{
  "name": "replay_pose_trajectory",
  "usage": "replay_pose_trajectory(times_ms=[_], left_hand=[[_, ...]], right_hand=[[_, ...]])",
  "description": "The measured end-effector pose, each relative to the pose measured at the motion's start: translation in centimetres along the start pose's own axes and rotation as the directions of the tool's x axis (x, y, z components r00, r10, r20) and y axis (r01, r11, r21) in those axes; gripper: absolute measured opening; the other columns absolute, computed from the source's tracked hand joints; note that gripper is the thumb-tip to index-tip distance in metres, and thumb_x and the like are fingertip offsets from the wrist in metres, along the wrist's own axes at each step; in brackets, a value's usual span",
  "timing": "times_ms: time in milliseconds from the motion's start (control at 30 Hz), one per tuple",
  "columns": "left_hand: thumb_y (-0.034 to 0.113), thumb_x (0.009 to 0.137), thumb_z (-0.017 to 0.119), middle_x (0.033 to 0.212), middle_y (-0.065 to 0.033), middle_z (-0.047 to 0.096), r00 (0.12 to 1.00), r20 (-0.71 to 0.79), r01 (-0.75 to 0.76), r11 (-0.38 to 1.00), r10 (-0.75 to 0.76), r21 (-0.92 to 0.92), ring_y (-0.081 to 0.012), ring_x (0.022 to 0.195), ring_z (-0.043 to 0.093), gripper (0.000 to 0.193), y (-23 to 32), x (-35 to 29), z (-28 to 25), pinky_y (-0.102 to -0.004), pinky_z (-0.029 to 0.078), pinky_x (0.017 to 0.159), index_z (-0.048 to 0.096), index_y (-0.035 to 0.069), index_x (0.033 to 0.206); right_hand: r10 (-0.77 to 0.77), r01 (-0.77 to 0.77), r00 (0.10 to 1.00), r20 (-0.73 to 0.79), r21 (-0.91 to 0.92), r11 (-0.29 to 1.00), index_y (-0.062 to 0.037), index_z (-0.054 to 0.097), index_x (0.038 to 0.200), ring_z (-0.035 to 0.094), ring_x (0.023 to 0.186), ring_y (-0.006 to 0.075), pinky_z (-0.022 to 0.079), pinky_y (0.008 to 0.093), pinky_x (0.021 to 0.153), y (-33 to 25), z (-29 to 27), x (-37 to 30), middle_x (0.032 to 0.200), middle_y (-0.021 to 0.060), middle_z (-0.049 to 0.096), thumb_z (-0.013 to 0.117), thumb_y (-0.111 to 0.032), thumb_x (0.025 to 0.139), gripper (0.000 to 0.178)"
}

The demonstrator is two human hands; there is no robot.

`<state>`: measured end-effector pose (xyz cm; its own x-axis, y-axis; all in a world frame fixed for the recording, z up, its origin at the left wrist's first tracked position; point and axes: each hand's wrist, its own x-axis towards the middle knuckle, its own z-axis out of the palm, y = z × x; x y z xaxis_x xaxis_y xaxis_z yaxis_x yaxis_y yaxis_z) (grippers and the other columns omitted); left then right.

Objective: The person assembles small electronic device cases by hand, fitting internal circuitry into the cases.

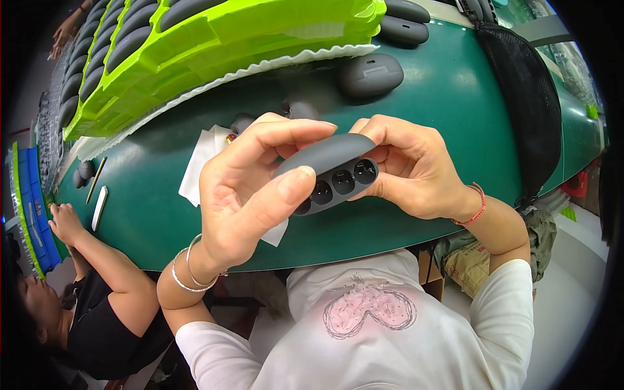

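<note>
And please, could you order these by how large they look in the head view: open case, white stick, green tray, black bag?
1. Green tray, cut off by the picture's edge
2. Black bag
3. Open case, probably enlarged by being nearer the camera
4. White stick

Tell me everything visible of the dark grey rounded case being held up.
The dark grey, rounded, plastic-looking case is partly open, tilted, above the glossy green table. Its smooth lid arches over a row of glossy black rounded shapes, whether hollows or inserts unclear. The left grip holds its left end, the right grip its right end.
</note>
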<state>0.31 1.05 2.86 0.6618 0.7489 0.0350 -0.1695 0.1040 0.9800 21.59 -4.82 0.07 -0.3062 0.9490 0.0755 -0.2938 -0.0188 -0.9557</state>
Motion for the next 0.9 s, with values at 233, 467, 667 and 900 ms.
replay_pose_trajectory(times_ms=[233,467,667,900], left_hand=[[0.014,0.087,0.060,0.109,-0.0126,0.055,0.997,0.017,0.079,0.990,-0.077,-0.119,-0.0194,0.102,0.055,0.040,0.11,0.02,0.05,-0.0327,0.043,0.092,0.056,-0.009,0.120],[0.015,0.089,0.060,0.110,-0.0121,0.055,0.995,-0.015,0.099,0.987,-0.101,-0.126,-0.0189,0.104,0.055,0.043,-0.03,-0.03,0.00,-0.0322,0.043,0.093,0.054,-0.009,0.123],[0.016,0.090,0.058,0.111,-0.0112,0.058,0.989,-0.034,0.135,0.972,-0.144,-0.191,-0.0164,0.100,0.057,0.042,0.22,0.01,0.17,-0.0305,0.044,0.092,0.053,-0.009,0.124],[0.021,0.096,0.048,0.113,-0.0132,0.063,0.953,-0.005,0.280,0.888,-0.303,-0.365,-0.0174,0.101,0.062,0.044,0.13,0.05,0.04,-0.0323,0.049,0.089,0.052,-0.010,0.127]], right_hand=[[0.033,-0.034,0.999,0.012,0.090,0.995,0.0057,0.054,0.102,0.066,0.099,0.0220,0.056,0.0328,0.090,-0.18,0.05,0.20,0.101,0.0089,0.057,0.057,0.016,0.084,0.021],[0.028,-0.027,0.999,-0.015,0.064,0.998,0.0053,0.055,0.110,0.063,0.102,0.0199,0.055,0.0315,0.091,0.02,0.11,0.43,0.104,0.0095,0.059,0.057,0.015,0.084,0.027],[0.037,-0.037,0.999,-0.004,0.043,0.998,0.0035,0.056,0.108,0.061,0.103,0.0156,0.053,0.0300,0.090,-0.16,-0.20,0.47,0.103,0.0075,0.060,0.062,0.010,0.085,0.025],[0.094,-0.094,0.996,0.008,0.202,0.975,0.0001,0.057,0.097,0.063,0.097,0.0144,0.053,0.0292,0.088,-0.38,-0.54,0.21,0.099,0.0065,0.062,0.071,0.000,0.084,0.020]])
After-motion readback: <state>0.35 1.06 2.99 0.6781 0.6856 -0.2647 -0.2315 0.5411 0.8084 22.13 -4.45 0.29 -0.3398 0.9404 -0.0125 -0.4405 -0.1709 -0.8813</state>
